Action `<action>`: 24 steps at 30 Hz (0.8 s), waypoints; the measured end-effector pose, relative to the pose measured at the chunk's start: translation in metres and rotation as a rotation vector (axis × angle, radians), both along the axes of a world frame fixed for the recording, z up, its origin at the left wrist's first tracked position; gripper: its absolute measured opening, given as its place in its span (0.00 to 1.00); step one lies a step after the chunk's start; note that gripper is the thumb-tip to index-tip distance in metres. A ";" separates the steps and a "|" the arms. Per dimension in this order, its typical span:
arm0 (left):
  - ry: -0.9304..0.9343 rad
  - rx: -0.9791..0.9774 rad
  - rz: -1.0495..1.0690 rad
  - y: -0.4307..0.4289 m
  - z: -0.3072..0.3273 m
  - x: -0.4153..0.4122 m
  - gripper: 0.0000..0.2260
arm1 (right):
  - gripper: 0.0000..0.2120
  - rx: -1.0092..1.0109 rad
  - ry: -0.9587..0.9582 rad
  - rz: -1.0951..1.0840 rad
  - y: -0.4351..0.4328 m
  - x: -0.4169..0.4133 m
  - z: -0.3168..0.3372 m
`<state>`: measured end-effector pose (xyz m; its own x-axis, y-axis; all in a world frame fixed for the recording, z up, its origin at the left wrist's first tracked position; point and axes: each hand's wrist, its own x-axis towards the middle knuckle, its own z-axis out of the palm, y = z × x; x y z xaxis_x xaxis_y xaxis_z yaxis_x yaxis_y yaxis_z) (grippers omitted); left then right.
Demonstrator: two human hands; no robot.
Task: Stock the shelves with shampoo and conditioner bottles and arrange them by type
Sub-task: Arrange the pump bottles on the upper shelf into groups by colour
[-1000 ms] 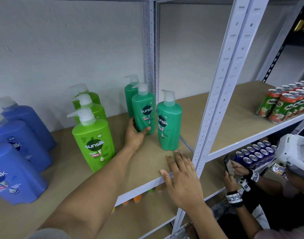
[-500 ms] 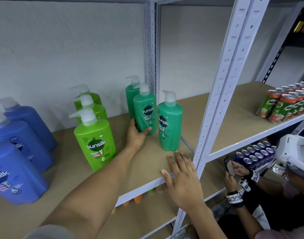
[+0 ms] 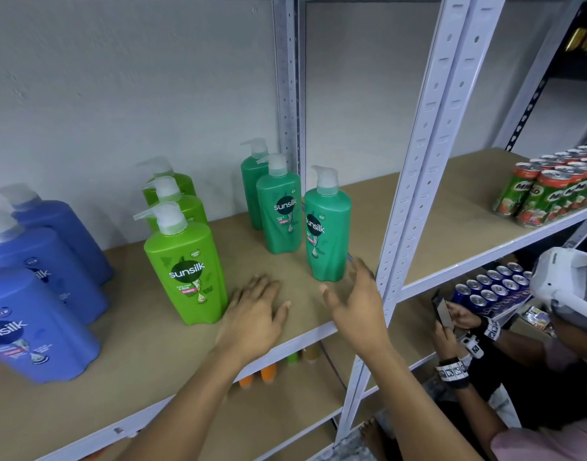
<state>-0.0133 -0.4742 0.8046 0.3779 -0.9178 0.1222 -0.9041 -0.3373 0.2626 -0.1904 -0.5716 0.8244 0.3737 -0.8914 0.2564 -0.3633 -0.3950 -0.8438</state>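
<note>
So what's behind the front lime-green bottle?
Two more lime-green bottles stand in a row behind the front lime-green bottle, toward the wall. Only their pumps and shoulders show; their labels and lower bodies are covered.

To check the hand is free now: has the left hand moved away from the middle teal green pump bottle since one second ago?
Yes. The left hand drew back from the middle teal green pump bottle toward the beige shelf board's front edge, empty.
</note>
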 end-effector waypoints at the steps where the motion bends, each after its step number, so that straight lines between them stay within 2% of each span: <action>1: -0.009 0.040 -0.027 0.008 0.000 0.000 0.29 | 0.33 0.015 -0.039 -0.023 -0.005 0.005 0.004; 4: -0.036 0.093 -0.073 0.021 0.000 0.000 0.37 | 0.34 0.067 -0.096 -0.069 -0.023 0.024 0.011; 8: -0.092 0.102 -0.075 0.029 -0.002 -0.005 0.39 | 0.31 0.071 -0.080 -0.079 -0.041 0.038 0.016; 12: -0.093 0.061 -0.093 0.049 -0.003 -0.009 0.43 | 0.33 0.092 -0.096 -0.054 -0.047 0.040 0.011; 14: -0.068 0.027 -0.096 0.066 -0.005 -0.007 0.40 | 0.35 0.107 -0.112 0.002 -0.045 0.041 0.007; 18: -0.098 0.006 -0.104 0.111 -0.009 0.004 0.27 | 0.33 0.152 -0.132 0.158 -0.033 0.044 0.005; 21: -0.072 -0.034 -0.098 0.145 -0.009 0.012 0.25 | 0.32 0.185 -0.119 0.259 -0.027 0.048 0.003; 24: 0.055 -0.076 -0.017 0.169 -0.009 0.034 0.27 | 0.31 0.210 -0.124 0.303 -0.028 0.048 0.003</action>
